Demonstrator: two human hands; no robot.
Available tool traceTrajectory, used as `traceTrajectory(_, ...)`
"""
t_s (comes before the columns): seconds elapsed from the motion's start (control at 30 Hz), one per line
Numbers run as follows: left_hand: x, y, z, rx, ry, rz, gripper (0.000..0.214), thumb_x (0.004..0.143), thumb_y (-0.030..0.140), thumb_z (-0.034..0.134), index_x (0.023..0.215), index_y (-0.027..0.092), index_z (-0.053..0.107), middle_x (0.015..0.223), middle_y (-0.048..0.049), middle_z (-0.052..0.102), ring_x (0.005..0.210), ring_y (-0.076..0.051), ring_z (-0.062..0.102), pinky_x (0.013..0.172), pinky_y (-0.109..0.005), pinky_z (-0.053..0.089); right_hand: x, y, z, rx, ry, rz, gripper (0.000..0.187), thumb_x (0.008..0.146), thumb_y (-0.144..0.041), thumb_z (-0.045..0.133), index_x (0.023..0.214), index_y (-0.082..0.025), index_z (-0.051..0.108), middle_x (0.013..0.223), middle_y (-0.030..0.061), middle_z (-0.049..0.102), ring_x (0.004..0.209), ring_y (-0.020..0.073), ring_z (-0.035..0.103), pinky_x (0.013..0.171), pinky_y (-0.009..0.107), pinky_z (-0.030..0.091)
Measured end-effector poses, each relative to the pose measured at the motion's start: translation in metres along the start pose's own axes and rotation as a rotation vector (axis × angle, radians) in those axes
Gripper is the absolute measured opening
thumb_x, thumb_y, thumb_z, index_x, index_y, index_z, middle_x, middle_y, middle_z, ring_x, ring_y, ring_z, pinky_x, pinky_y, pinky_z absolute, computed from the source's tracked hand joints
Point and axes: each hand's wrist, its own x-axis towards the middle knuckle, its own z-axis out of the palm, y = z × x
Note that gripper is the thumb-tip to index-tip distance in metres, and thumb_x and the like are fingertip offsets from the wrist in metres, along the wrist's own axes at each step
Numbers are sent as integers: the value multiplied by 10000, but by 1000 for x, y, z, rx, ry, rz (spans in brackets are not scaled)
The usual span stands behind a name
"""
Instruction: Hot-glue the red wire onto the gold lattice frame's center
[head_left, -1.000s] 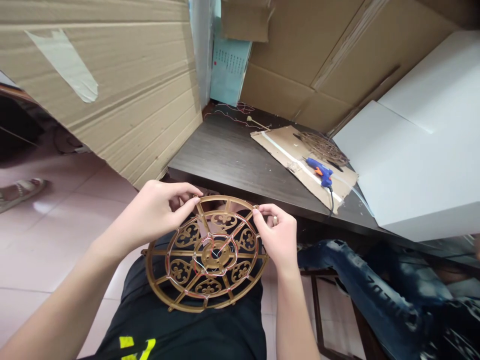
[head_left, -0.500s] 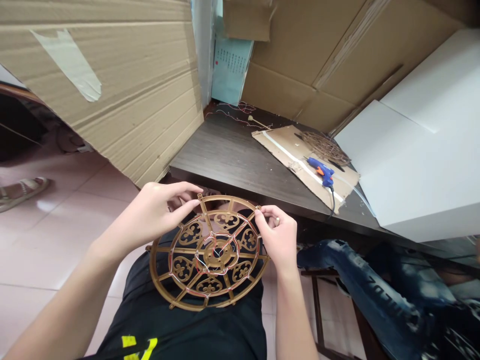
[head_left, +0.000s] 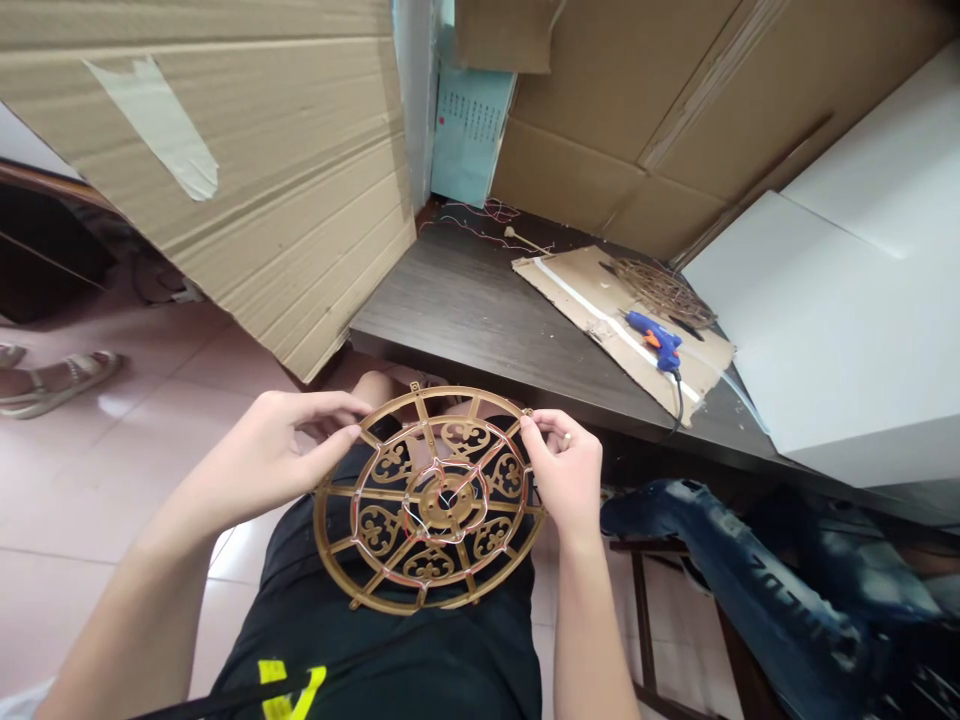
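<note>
A round, gold-coloured openwork frame (head_left: 433,508) with spokes and scroll ornaments rests tilted over my lap. Thin red and white wires (head_left: 365,548) run around its inner ring and hub. My left hand (head_left: 281,445) has its thumb and fingers closed on the rim at the upper left. At the upper right, my right hand (head_left: 564,470) pinches the rim beside a small tab. The fingertips behind the rim are partly hidden.
On the dark table (head_left: 465,310) ahead, a blue glue gun (head_left: 658,342) lies on a cardboard sheet (head_left: 570,290), near a brown openwork disc (head_left: 664,288). Cardboard panels (head_left: 300,180) stand left and behind, a white box (head_left: 810,320) right. Another person's jeans (head_left: 735,580) show at right, a sandaled foot (head_left: 82,375) at left.
My left hand has slid leftward and down along the rim, away from the top-left tab. My right hand keeps its place on the frame. The whole view has shifted slightly.
</note>
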Motion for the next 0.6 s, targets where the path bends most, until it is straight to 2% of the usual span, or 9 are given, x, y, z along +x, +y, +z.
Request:
traceTrajectory(0.17, -10, -12, 1, -49, 2, -1, 391, 953, 519, 699, 1198, 255, 851, 1015, -39, 874, 858, -219, 809, 764, -290, 656, 1, 4, -1, 9, 4, 8, 359, 872, -520, 802, 883, -161, 809, 792, 59, 764, 563, 103, 361, 514, 269, 294)
traceTrajectory(0.27, -22, -24, 8, -86, 15, -11, 388, 976, 501, 690, 1230, 234, 810, 1002, -52, 874, 871, -230, 823, 799, -302, 677, 1, 9, -2, 21, 3, 18, 369, 880, -529, 807, 892, -161, 809, 821, 79, 781, 583, 120, 442, 521, 268, 334)
traceTrajectory(0.47, -36, -35, 16, -102, 10, -20, 329, 969, 539, 745, 1074, 234, 809, 923, -54, 861, 784, -223, 788, 754, -294, 658, 4, 21, -10, 28, -18, 40, 381, 886, -547, 812, 922, -167, 818, 866, 100, 804, 651, 164, 574, 564, 283, 450)
traceTrajectory(0.6, -36, -33, 17, -96, 7, -20, 330, 968, 527, 761, 1099, 230, 817, 924, -49, 857, 767, -207, 765, 746, -286, 644, 9, 29, -15, 24, -50, 43, 355, 872, -521, 824, 909, -168, 816, 845, 99, 799, 667, 175, 606, 568, 283, 457)
